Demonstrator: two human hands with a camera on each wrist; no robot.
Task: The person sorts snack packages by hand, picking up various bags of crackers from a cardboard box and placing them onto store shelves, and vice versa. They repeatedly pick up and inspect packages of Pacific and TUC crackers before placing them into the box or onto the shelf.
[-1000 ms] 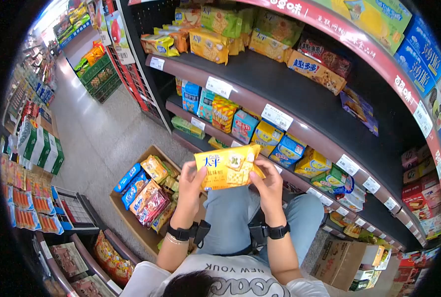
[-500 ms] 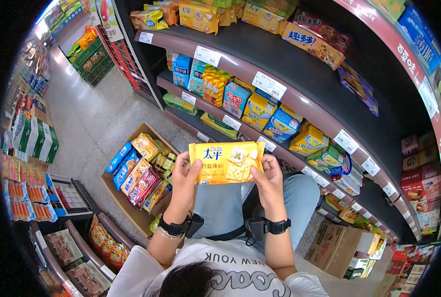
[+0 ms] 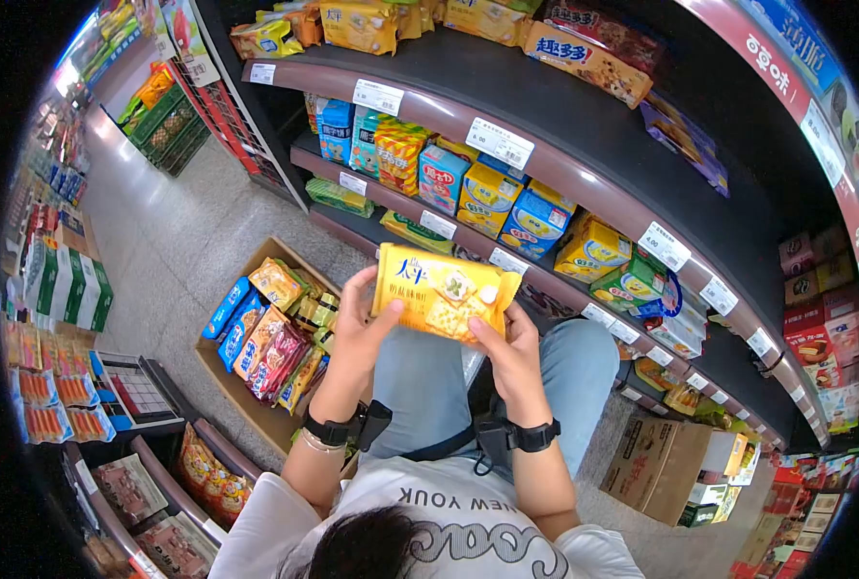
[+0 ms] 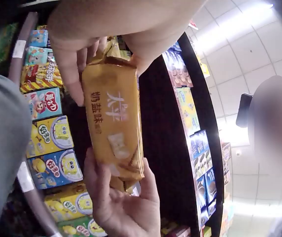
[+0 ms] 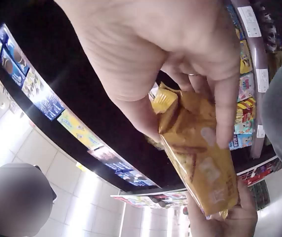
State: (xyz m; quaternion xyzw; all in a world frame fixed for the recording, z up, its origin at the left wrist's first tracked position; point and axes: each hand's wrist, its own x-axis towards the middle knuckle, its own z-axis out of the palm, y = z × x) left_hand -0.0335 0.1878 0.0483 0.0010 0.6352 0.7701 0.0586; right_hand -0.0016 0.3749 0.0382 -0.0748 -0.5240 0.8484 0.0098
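Note:
A yellow biscuit packet point(image 3: 446, 292) is held by both hands above the person's knees, its printed front facing up in the head view. The left hand point(image 3: 360, 326) grips its left end, thumb on the front. At the right end the right hand point(image 3: 510, 349) pinches it, thumb on the lower corner. In the left wrist view the packet point(image 4: 113, 116) spans between the left hand point(image 4: 106, 29) above and the right hand point(image 4: 126, 207) below. The right wrist view has the packet point(image 5: 205, 158) under the right hand point(image 5: 165, 64), with the left hand point(image 5: 227, 222) at its far end.
A cardboard box point(image 3: 232, 386) of assorted snack packets stands on the floor at left. Curved shelves point(image 3: 429, 77) with biscuit packs and price tags rise in front. Another carton point(image 3: 654, 469) sits at lower right, and a display case point(image 3: 164, 482) at lower left.
The packet has tilted, its right end now lower than its left, and both hands have moved with it, still gripping its ends. The head view has shifted over the shelves.

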